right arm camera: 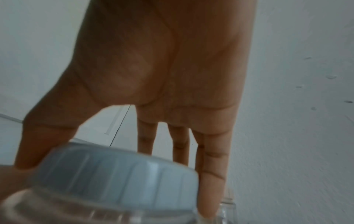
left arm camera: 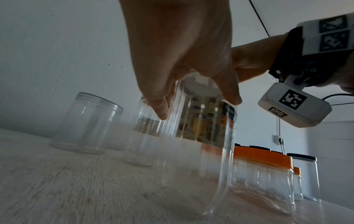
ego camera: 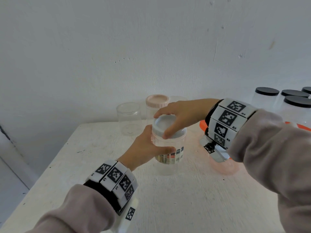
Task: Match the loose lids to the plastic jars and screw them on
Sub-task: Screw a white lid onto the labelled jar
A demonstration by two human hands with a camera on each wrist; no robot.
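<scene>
A clear plastic jar [ego camera: 168,158] with a printed label stands upright on the white table [ego camera: 101,165], a pale grey lid [ego camera: 165,123] on its mouth. My left hand [ego camera: 149,147] is wrapped round the jar's body just under the lid; the left wrist view shows the jar [left arm camera: 201,144] with thumb and fingers curled on its sides. From the right, my right hand [ego camera: 178,115] grips the lid's rim with thumb in front and fingers behind. Close up in the right wrist view, the ribbed lid [right arm camera: 118,174] sits between thumb and fingers [right arm camera: 208,181].
Behind the held jar stand an open clear jar [ego camera: 129,118] and a jar with a pink lid [ego camera: 157,101]. Several black-lidded jars [ego camera: 296,105] stand at the right rear. Orange-lidded jars [left arm camera: 262,178] sit right of the held jar.
</scene>
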